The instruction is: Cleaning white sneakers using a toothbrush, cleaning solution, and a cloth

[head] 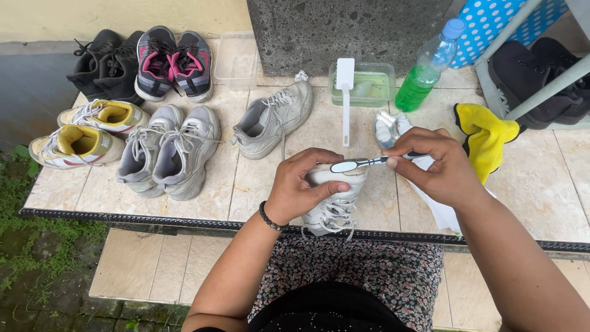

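Scrubbing of a white shoe (335,206) is the step in hand. Left hand (301,190) is clamped around the shoe, thumb across its upper, holding it on the front edge of the tiled ledge (246,184) just above the lap. Right hand (439,166) is closed on the handle of a toothbrush (359,163), whose head lies across the top of the shoe.

For a good result, keep the left grip firm so the shoe does not twist under the strokes. Work the bristles in short passes and turn the shoe to reach seams and the laced area. Re-wet the brush at the clear tub of greenish liquid (362,86), where a white brush (345,98) rests. A bottle of green liquid (427,71) stands just beside the tub, and a yellow cloth (485,138) lies near the right hand. Keep splashes off the grey shoe (273,120) and the other pairs lined up to the left.
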